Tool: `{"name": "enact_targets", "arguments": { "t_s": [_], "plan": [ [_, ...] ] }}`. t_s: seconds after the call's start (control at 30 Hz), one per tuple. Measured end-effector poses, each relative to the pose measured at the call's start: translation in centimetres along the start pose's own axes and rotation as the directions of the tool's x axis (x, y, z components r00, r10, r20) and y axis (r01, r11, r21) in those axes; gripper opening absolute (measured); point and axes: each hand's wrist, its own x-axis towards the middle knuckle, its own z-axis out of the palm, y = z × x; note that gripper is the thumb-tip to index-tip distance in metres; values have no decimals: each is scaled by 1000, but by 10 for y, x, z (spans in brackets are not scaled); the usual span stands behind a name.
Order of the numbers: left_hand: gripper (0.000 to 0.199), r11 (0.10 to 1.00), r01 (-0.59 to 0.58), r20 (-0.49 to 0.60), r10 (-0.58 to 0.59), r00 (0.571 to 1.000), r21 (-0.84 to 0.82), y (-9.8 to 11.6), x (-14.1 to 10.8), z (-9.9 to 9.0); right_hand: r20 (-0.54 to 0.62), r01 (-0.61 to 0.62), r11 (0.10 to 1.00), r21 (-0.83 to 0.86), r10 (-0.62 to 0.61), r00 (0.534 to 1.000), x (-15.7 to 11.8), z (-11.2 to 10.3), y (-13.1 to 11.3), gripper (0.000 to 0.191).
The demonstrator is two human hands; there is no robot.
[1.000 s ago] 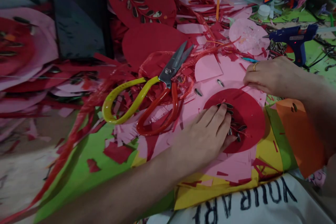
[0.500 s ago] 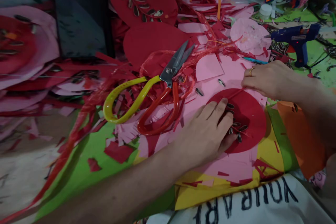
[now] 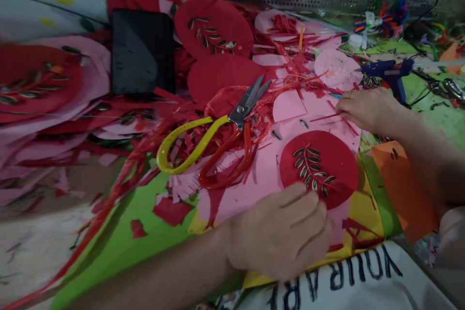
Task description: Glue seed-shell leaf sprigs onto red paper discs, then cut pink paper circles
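A red paper circle lies on pink sheets, bearing a sprig of striped sunflower seed shells along a thin red stem. My left hand is at the circle's lower left edge, fingers curled inward; their tips are hidden, so what they hold, if anything, cannot be seen. Above the circle, my right hand, wearing a ring, has its fingers pinched at the end of a thin red strip. Two loose shells rest on the pink paper between the circle and the scissors.
Scissors with yellow and red handles lie partly open among red scraps. A blue glue gun stands beyond my right hand. A dark phone and more decorated red circles are at the back left. Orange paper lies at the right.
My left hand has drawn back off the red circle toward me, uncovering the shell sprig. My right hand has shifted slightly away from the circle with the strip. The view has tilted up a little.
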Motion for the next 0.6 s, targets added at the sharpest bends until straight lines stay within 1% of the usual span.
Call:
{"name": "enact_targets", "arguments": {
  "t_s": [0.07,0.13,0.2,0.27,0.3,0.37,0.4,0.43,0.47,0.5,0.53,0.57,0.6],
  "plan": [
    [21,993,-63,-26,60,998,-102,4,1,-3,16,-95,995,4,95,995,4,-2,3,29],
    [32,988,-65,-42,59,997,-142,6,2,-3,16,-153,988,22,153,988,4,-8,6,32],
    [35,986,-47,-53,39,998,-160,6,3,-2,-27,-178,983,50,180,983,-2,-18,11,36],
    [33,986,-39,-39,33,999,-165,6,2,-3,-82,-219,973,68,224,971,-17,-28,18,35],
    [31,985,-39,-24,35,999,-166,6,1,-3,-86,-256,964,72,262,961,-28,-32,21,34],
    [28,987,-29,20,32,999,-156,7,0,-5,-49,-350,933,90,355,934,-53,-36,29,30],
    [26,990,-20,44,26,999,-140,7,-1,-5,-14,-409,906,110,413,911,-65,-34,32,29],
    [27,994,-2,67,9,998,-112,7,-2,-4,7,-484,866,127,487,873,-76,-30,36,31],
    [29,997,19,95,-12,995,-73,7,-3,-2,48,-563,814,144,562,826,-84,-24,41,33],
    [33,999,38,118,-34,992,-30,7,-4,0,87,-643,747,167,639,764,-90,-17,46,38],
    [35,998,58,149,-59,987,10,7,-4,4,86,-700,686,197,700,709,-92,-8,51,43],
    [36,997,75,189,-80,979,36,7,-5,8,52,-742,626,239,755,653,-92,1,57,48],
    [37,995,93,240,-101,966,46,7,-5,11,16,-746,595,299,779,627,-88,11,64,54]
  ]
}}
